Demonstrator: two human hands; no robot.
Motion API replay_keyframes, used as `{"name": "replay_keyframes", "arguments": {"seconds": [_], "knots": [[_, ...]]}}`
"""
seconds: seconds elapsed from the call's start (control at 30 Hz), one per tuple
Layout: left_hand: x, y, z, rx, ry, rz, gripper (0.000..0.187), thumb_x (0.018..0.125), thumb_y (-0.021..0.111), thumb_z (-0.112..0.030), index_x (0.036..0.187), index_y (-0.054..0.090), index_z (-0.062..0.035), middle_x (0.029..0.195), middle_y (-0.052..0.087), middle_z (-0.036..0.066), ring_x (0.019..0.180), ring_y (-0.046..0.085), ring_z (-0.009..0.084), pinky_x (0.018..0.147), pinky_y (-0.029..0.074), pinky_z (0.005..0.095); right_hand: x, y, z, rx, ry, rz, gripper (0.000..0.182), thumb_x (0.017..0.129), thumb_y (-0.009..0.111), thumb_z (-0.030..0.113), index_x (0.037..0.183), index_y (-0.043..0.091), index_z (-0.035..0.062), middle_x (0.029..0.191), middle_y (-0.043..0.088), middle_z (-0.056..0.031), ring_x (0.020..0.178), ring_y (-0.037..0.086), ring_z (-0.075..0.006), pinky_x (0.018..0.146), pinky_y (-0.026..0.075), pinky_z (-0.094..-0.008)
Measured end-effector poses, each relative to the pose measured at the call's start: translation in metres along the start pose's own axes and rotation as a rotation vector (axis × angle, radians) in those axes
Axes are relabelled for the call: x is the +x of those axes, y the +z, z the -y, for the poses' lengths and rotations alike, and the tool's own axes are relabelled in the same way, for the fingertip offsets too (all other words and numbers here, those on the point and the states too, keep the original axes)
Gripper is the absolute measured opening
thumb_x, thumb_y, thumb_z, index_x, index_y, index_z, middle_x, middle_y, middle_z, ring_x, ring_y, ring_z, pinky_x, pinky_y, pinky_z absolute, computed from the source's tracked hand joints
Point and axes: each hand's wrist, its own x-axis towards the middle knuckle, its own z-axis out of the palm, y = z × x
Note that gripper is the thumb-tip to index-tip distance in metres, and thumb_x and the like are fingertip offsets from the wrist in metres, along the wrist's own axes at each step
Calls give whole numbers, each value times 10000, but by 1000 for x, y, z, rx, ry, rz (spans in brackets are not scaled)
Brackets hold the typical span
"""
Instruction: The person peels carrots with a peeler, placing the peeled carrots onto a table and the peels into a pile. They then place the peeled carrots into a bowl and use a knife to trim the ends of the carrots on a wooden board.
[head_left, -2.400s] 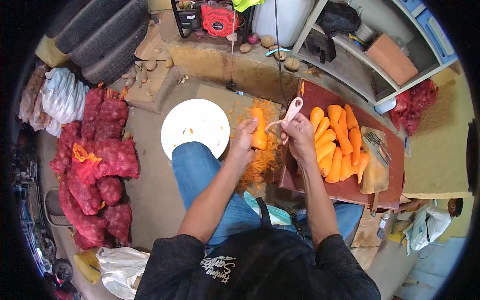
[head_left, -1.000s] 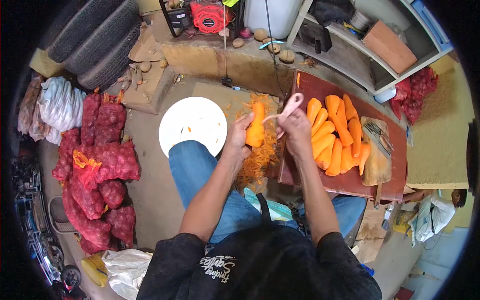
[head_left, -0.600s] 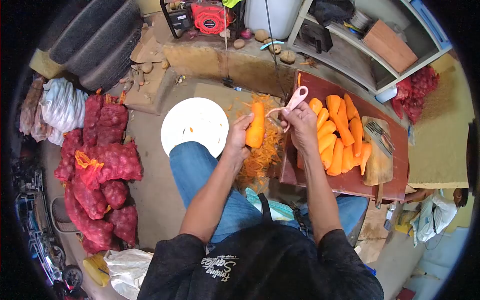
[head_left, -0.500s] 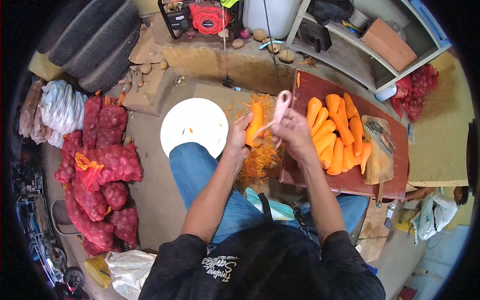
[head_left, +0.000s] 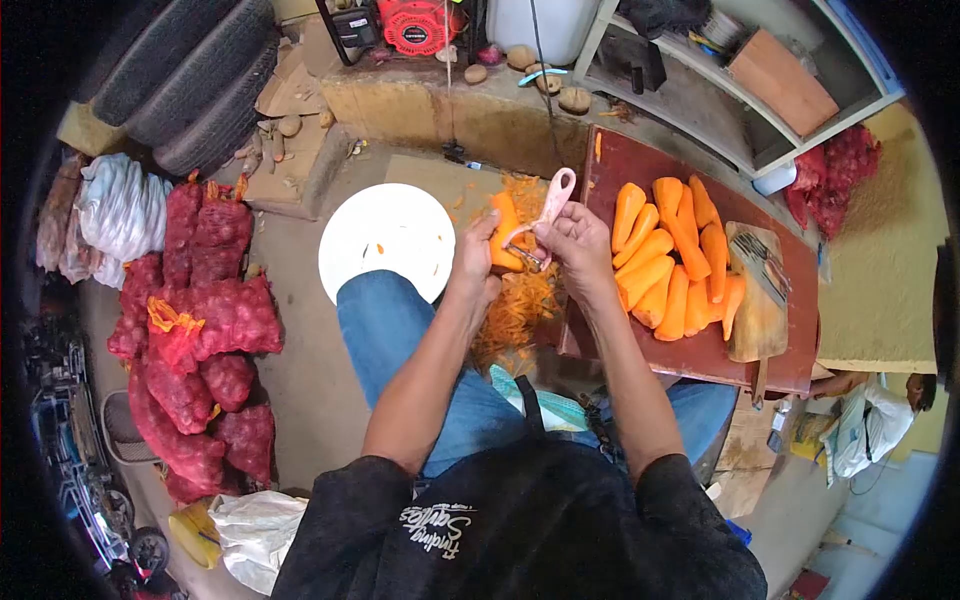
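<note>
My left hand [head_left: 475,245] is closed around a carrot [head_left: 504,222], held upright over a heap of orange peelings [head_left: 515,305] on the floor. In my right hand [head_left: 577,245] is a pale pink peeler [head_left: 555,200], its handle pointing up and its blade end against the carrot. Peeled carrots [head_left: 672,255] lie in a pile on the red-brown table [head_left: 620,165] to my right. Beside them rests a wooden board [head_left: 757,335] with several metal utensils [head_left: 762,262] on it.
A white round lid or tray [head_left: 385,225] with orange specks lies by my left knee. Red net sacks [head_left: 225,320] of onions are stacked at left, below tires [head_left: 205,80]. A red engine [head_left: 412,25] and a grey shelf [head_left: 690,75] stand at the back.
The peeler has come down lower, its blade now at the carrot's lower part. My right hand has shifted slightly left; my left hand keeps its hold.
</note>
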Motion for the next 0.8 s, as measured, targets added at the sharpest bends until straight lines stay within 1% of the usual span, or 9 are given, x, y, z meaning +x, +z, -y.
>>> {"name": "replay_keyframes", "arguments": {"seconds": [0.13,0.27,0.33,0.43,0.5,0.57,0.67,0.77,0.8], "knots": [[-8,1,-13,100,86,6,283,1036,525,-240,1138,584,17,970,681,133,815,706,220,736,603,355,7,3,-6,87,86,37,259,883,733,48,1090,600,-34,834,692,-67,621,639,-105,556,526,-224],[-8,-2,-15,82,92,47,236,1024,553,-206,1095,597,15,957,678,122,807,700,201,750,599,336,16,-4,-15,207,193,87,254,877,728,23,1090,606,-44,847,691,-75,603,638,-104,538,542,-223],[-6,-2,-15,104,119,9,226,1018,565,-208,1067,592,11,935,672,115,776,697,198,706,606,337,22,-3,-15,223,176,95,243,874,720,14,1085,612,-42,845,694,-85,596,638,-110,514,533,-219],[-12,-4,-19,189,116,15,228,1010,582,-221,1036,582,5,905,661,108,726,691,201,617,609,345,32,-4,-18,141,145,-19,177,867,679,-18,1035,622,-30,816,687,-76,570,609,-95,505,492,-187],[-17,-3,-19,229,112,27,240,1006,591,-238,1027,578,1,889,654,107,694,687,205,557,604,349,56,-44,-23,209,128,-51,172,866,689,-5,1023,617,-8,822,672,-62,553,583,-94,482,476,-216],[-18,0,-18,243,124,29,258,1004,596,-260,1028,577,-4,876,649,107,666,683,211,504,594,349,59,-58,-21,136,30,-44,220,870,716,21,1056,599,10,826,672,-55,573,592,-102,510,486,-240],[-20,5,-24,226,92,25,283,1008,590,-288,1066,585,-11,889,651,113,713,691,218,567,611,375,27,-31,4,65,30,7,264,873,736,42,1085,582,16,843,673,-49,639,612,-105,585,500,-240],[-16,12,-22,21,67,-63,312,1028,562,-299,1087,600,5,863,654,100,721,673,196,571,582,334,-4,-13,13,113,-16,40,299,865,748,48,1112,582,18,898,686,-49,731,634,-105,667,507,-239],[-16,12,-22,22,71,-64,324,1035,552,-305,1105,599,7,873,657,100,733,676,195,584,581,330,-13,-10,11,69,-10,49,320,858,755,51,1131,592,16,960,697,-52,818,648,-101,714,511,-236]]}}
